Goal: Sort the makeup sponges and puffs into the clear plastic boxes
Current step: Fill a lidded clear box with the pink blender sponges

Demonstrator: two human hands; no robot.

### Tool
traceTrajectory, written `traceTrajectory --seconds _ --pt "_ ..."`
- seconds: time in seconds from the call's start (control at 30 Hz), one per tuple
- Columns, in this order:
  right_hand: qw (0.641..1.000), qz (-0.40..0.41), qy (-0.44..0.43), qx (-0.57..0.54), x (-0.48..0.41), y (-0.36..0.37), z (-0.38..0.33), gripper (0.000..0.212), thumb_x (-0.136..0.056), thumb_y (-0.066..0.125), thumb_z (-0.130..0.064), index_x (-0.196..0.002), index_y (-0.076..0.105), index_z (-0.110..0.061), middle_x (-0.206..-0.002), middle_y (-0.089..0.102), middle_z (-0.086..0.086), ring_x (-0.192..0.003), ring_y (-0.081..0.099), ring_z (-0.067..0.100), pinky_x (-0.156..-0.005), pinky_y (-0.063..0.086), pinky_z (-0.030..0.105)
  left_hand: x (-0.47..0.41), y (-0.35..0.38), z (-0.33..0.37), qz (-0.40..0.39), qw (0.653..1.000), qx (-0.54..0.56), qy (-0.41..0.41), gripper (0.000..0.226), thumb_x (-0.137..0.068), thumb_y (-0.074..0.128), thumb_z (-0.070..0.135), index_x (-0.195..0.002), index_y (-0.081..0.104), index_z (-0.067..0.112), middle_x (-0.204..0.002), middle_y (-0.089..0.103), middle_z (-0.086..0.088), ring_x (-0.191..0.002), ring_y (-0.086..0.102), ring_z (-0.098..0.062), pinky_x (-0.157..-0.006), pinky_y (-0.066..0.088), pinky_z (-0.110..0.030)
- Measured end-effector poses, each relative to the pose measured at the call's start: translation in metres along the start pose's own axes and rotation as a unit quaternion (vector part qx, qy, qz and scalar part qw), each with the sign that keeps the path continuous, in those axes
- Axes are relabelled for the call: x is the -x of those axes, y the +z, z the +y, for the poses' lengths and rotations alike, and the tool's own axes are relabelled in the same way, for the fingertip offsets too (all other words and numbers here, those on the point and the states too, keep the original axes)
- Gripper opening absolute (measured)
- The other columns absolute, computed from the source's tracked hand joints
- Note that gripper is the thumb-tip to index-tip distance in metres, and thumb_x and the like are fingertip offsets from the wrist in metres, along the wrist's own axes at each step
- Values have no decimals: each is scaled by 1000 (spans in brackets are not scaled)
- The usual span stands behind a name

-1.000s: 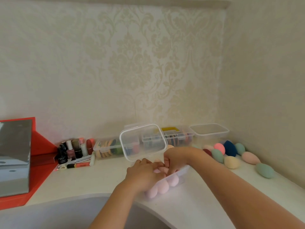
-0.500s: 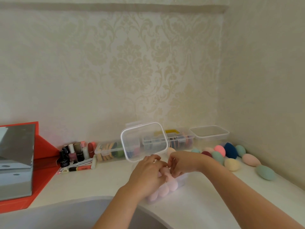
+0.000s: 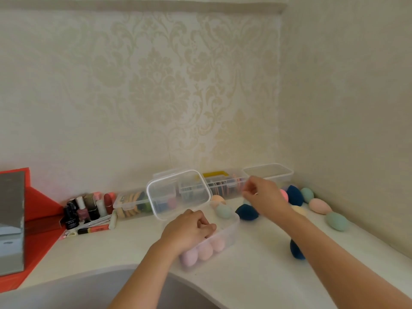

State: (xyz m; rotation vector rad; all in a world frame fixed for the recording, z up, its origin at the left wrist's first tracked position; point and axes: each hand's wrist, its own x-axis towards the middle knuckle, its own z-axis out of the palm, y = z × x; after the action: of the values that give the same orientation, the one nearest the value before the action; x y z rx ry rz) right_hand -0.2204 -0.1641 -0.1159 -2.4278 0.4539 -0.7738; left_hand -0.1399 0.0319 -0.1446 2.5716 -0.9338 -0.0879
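Note:
A clear plastic box stands on the white counter with its hinged lid raised behind it. Pink sponges lie inside along its near wall. My left hand rests on the box's near rim, fingers curled over it. My right hand hovers above the loose sponges at the right, fingers apart and empty. Under it lie a dark blue sponge and a pale green sponge. More egg-shaped sponges sit in the corner, among them a green sponge and a peach sponge.
Along the wall stand a box of flat puffs, a compartment box and an open clear box. Nail polish bottles and a red stand are at the left. A basin lies in front. Another dark blue sponge lies by my right forearm.
My right hand has left the box and moved up and right over the loose sponges. My left hand stays on the box rim.

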Motion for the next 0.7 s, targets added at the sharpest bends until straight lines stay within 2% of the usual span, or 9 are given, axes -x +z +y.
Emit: traceTrajectory --seconds 0.07,0.1,0.2,0.3,0.47,0.57,0.63,0.7 --pt "995 64 68 42 -1 -19 25 12 -91 48 -14 -96 59 -16 -94 65 4 -82 61 20 -70 47 29 -2 2 -1 7 1000 2 2 24 -84 51 56 -92 57 34 -100 51 16 -91 55 -5 -78 44 -25" --pt "989 67 92 99 -2 -27 37 17 -92 46 -12 -103 59 -12 -103 63 8 -91 60 23 -77 45 30 -3 2 -2 8 1000 1 3 23 -83 53 56 -92 57 34 -99 50 16 -92 54 -5 -80 44 -26" --pt "948 11 162 274 1 -43 75 25 -96 41 -15 -118 48 -7 -122 52 12 -111 50 26 -93 38 29 -6 3 -3 3 1000 -2 5 22 -83 54 54 -94 57 35 -98 49 18 -96 54 -6 -84 44 -27" --pt "929 -25 218 299 4 -44 109 31 -94 44 -18 -122 42 -6 -125 50 14 -115 48 27 -92 39 29 -8 4 -2 -8 1000 -6 5 22 -84 54 53 -96 56 35 -95 47 19 -97 53 -7 -87 45 -29" --pt "919 10 208 336 7 -37 135 27 -96 38 -14 -122 38 -8 -120 48 14 -108 53 26 -84 44 29 -8 5 -1 14 1000 -15 15 19 -83 53 50 -96 54 37 -98 48 16 -95 52 -7 -83 44 -25" --pt "909 21 194 368 6 -40 138 23 -95 40 -15 -118 41 -9 -119 50 12 -105 55 24 -83 44 27 -8 7 -3 9 1000 -12 20 27 -83 51 53 -109 52 43 -103 48 15 -101 52 -8 -88 43 -27" --pt "914 24 188 359 3 -43 132 21 -94 43 -16 -114 44 -7 -118 52 12 -105 55 24 -84 42 27 -8 7 -4 -1 999 -27 21 33 -85 48 56 -116 51 47 -108 46 14 -106 50 -10 -91 41 -27" --pt "929 25 173 325 0 -47 116 21 -94 44 -14 -112 46 -3 -118 50 13 -104 52 26 -85 41 29 -9 8 -4 -8 999 -38 18 33 -85 45 59 -115 53 47 -110 45 14 -107 48 -11 -91 41 -28"
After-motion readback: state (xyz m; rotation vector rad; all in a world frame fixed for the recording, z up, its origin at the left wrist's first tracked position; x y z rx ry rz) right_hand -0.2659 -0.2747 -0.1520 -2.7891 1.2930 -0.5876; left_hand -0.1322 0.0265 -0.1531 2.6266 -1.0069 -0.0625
